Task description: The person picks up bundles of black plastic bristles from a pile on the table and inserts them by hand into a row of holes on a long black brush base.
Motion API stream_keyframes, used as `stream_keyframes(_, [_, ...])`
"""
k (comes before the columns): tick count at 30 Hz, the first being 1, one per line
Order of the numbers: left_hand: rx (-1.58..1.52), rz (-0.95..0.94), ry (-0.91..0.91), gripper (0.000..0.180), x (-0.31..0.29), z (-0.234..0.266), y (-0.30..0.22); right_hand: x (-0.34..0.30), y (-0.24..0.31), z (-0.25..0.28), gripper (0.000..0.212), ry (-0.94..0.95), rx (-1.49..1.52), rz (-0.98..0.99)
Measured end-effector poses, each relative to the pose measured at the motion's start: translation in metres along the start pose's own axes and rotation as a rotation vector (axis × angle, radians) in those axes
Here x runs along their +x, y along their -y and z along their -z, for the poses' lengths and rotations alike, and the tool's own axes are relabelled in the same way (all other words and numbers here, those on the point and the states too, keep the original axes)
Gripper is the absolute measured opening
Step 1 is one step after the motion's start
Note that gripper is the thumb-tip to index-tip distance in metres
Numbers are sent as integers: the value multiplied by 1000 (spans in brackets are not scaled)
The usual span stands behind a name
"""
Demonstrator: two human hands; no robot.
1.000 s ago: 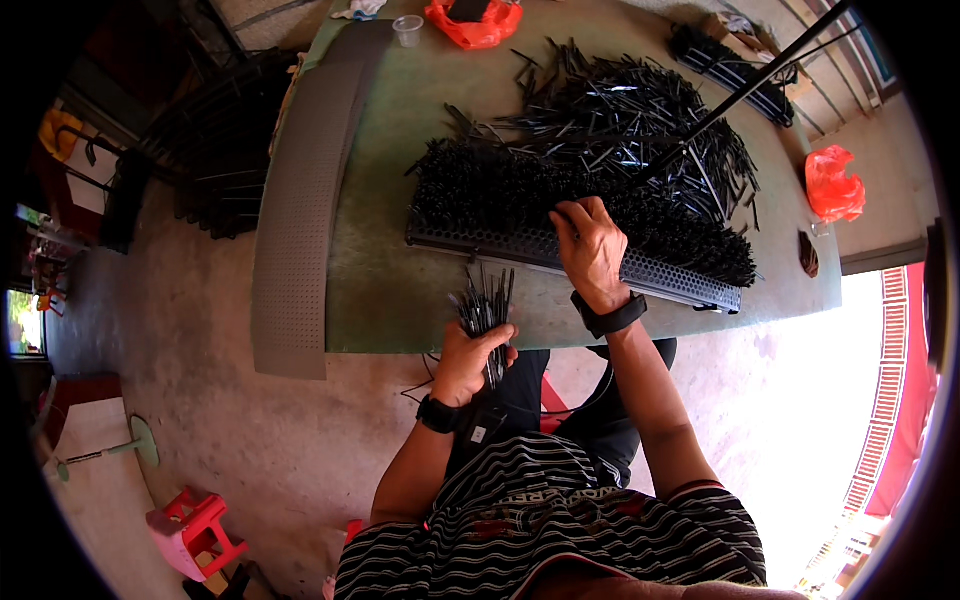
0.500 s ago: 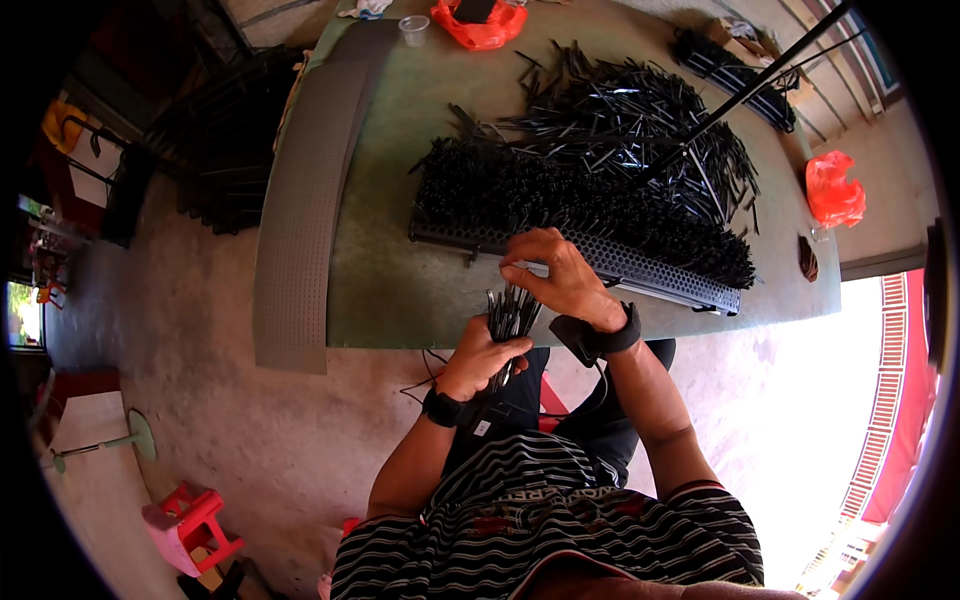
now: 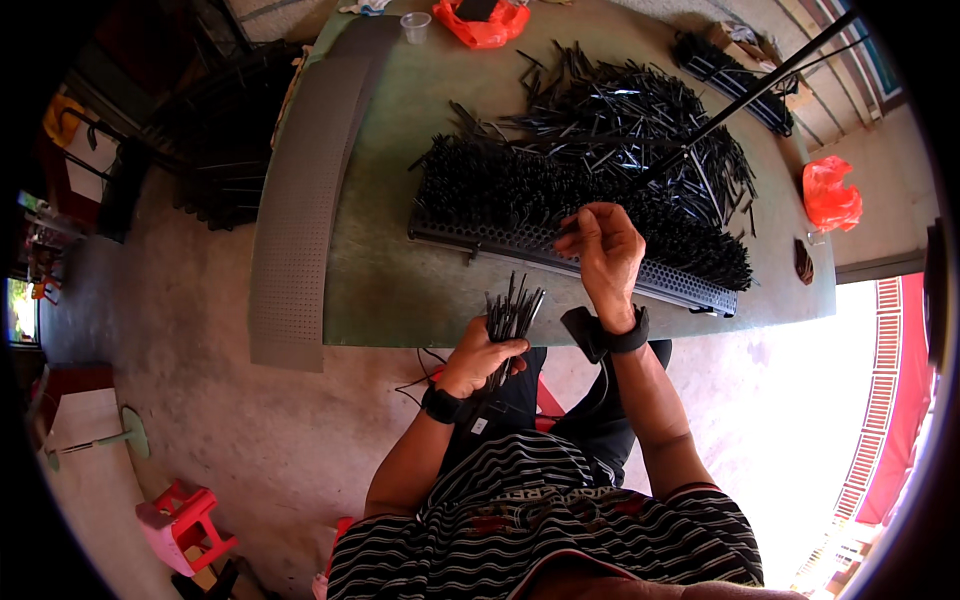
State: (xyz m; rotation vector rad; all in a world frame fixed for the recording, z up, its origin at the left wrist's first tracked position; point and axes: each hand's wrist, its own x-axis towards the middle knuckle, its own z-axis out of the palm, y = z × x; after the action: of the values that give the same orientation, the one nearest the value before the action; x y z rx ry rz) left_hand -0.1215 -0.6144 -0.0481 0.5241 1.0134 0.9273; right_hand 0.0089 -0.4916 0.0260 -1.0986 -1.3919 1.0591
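My left hand (image 3: 484,358) is closed round a bundle of thin black strips (image 3: 512,312), which stand up and fan out above the thumb at the table's near edge. Over the front of a long perforated black rack (image 3: 480,235) is my right hand (image 3: 604,252), its fingers drawn together near the holes. Whatever the fingertips pinch is too small or too dark to make out. Many black strips (image 3: 520,190) stand packed upright in the back part of the rack, while the front rows of holes are bare.
Behind the rack lies a large loose heap of black strips (image 3: 640,110). A grey perforated sheet (image 3: 300,220) runs along the table's left side. A dark pole (image 3: 770,85) slants over the heap. Red plastic bags (image 3: 483,28) and a clear cup (image 3: 415,27) sit farther out.
My right hand has moved away from the bundle, up and to the right, to the rack's front holes. My left hand keeps its hold on the bundle, nearly still.
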Motion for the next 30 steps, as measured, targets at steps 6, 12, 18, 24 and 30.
stream_keyframes(6, [-50, 9, -27, 15, -3, 2, -7, 6, -21, -4, 7, -102, -180, 211])
stream_keyframes(12, [-82, -4, -42, 10, -5, 5, -13, 10, -31, -7, 7, -66, -275, 203])
stream_keyframes(18, [-56, -13, -43, 20, -5, 8, -12, 19, -35, -7, 8, 51, -627, 499])
stream_keyframes(24, [2, -33, -63, 16, -4, 7, -13, -3, -4, -12, 8, 163, -562, 361])
stream_keyframes(30, [3, -73, -39, 13, 3, -4, -8, -31, -1, -27, 15, 618, -766, 259])
